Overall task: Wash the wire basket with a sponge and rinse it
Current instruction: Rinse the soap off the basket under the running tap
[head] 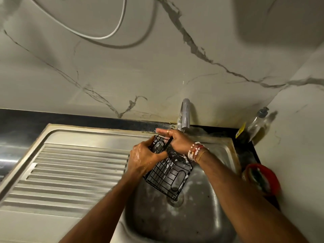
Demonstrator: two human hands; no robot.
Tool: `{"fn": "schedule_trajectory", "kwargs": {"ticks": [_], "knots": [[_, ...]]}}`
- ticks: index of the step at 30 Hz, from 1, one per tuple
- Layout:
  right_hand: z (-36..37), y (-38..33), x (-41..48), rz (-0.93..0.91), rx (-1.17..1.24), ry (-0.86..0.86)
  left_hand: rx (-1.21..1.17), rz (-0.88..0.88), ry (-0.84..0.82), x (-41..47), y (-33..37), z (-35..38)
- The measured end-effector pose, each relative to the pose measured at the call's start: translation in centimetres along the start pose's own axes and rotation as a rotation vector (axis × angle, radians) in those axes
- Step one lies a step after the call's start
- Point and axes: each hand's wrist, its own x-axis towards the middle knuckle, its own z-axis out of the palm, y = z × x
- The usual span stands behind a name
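- Steel sink (210,216): bowl wet, foam flecks around the drain (175,201).
- Ribbed drainboard (70,169) just left of the bowl, same steel sheet.
- Chrome tap (185,113) at the back rim, against the wall.
- Marble-look wall (122,67), grey veins.
- White cable (105,36) looping across the wall, top left.
- Dark counter (21,123) strip behind the sink.
- Clear pump bottle (257,125) in the back right corner, yellowish liquid inside.
- Red round tub (263,178) right of the bowl; contents too blurred to tell.
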Motion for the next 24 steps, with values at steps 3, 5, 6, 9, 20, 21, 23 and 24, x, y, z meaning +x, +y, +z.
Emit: {"fn": "schedule_trajectory", "kwargs": {"ticks": [3,5,6,9,20,21,23,24], "knots": [[-0.1,-0.1,0.1,-0.073,-0.101,-0.031,-0.006,0.0,0.001,-0.2,-0.5,-0.4],[-0.2,1.2,-0.3,-0.065,-0.21,-0.007,-0.038,-0.013,0.003,-0.2,-0.4,-0.9],[-0.2,1.7,-0.5,-0.063,-0.218,0.006,-0.04,-0.016,0.007,0.0,-0.4,-1.1],[0.3,2.2,-0.7,-0.077,-0.235,0.103,-0.03,-0.025,0.01,0.5,-0.2,-1.5],[1.5,3.2,-2.3,-0.31,-0.405,0.61,-0.071,-0.022,-0.026,0.9,0.8,0.3],[1.5,4.0,-2.5,-0.282,-0.419,0.623,-0.085,-0.009,-0.018,1.0,0.9,0.3],[1.4,5.3,-3.4,-0.208,-0.415,0.641,-0.109,-0.012,-0.008,1.3,0.9,0.1],[1.4,5.5,-3.8,-0.191,-0.405,0.657,-0.107,-0.017,-0.007,1.5,1.0,0.0]]}}
